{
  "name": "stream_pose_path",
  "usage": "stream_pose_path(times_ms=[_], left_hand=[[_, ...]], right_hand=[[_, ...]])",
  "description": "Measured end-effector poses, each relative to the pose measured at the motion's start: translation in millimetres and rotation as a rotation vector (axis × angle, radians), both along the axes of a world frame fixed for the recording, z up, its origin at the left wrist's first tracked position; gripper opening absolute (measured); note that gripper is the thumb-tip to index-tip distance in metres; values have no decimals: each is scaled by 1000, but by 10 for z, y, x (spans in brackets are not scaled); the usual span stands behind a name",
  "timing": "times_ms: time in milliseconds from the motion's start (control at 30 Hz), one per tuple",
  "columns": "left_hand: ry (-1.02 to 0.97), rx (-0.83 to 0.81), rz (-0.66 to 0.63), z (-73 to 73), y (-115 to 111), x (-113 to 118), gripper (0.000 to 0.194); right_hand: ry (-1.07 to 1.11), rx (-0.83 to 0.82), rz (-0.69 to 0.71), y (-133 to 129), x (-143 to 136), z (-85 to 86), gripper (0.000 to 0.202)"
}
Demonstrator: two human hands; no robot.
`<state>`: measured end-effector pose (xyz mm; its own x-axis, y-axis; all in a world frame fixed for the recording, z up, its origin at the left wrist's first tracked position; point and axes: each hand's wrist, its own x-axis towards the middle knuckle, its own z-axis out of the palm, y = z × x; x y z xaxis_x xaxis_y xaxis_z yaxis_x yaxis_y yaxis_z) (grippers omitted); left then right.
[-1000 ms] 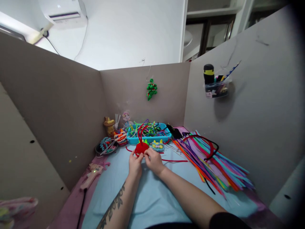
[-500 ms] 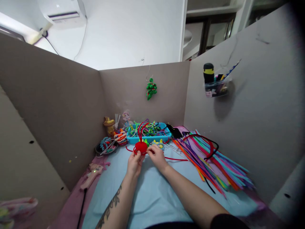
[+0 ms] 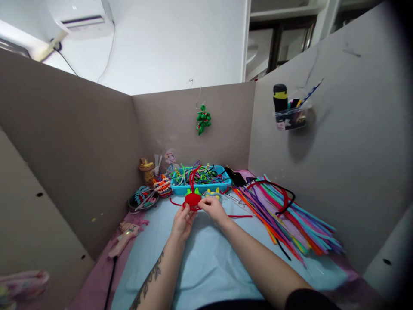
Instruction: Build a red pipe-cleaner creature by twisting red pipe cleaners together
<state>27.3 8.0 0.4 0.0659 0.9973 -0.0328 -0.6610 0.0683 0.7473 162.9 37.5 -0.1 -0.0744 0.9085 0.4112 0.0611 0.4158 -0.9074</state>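
Note:
A rounded red piece made of coiled pipe cleaner is held up over the blue cloth, with red stems standing up from its top. My left hand grips it from below and the left, thumb on its front. At its lower right edge, the fingers of my right hand pinch a red pipe cleaner strand that runs along the bottom of the piece. The fingertips hide part of that strand. Behind the piece lie small green and yellow shapes. A loose red pipe cleaner rests right of my right hand.
A blue tray of tangled pipe cleaner scraps stands at the back. Bundled coloured pipe cleaners spread on the right, near scissors. To the left are a dark dish and a pink corded tool. Grey partitions surround the table.
The red piece has tilted slightly and its upright stems have drawn closer together. Both hands keep their hold, and the whole view has shifted a little.

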Motion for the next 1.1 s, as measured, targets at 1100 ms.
stream_pose_path(times_ms=[1100], left_hand=[[-7, 52, 314, -16, -26, 86, 58]], right_hand=[[-106, 201, -191, -229, -210, 26, 16]])
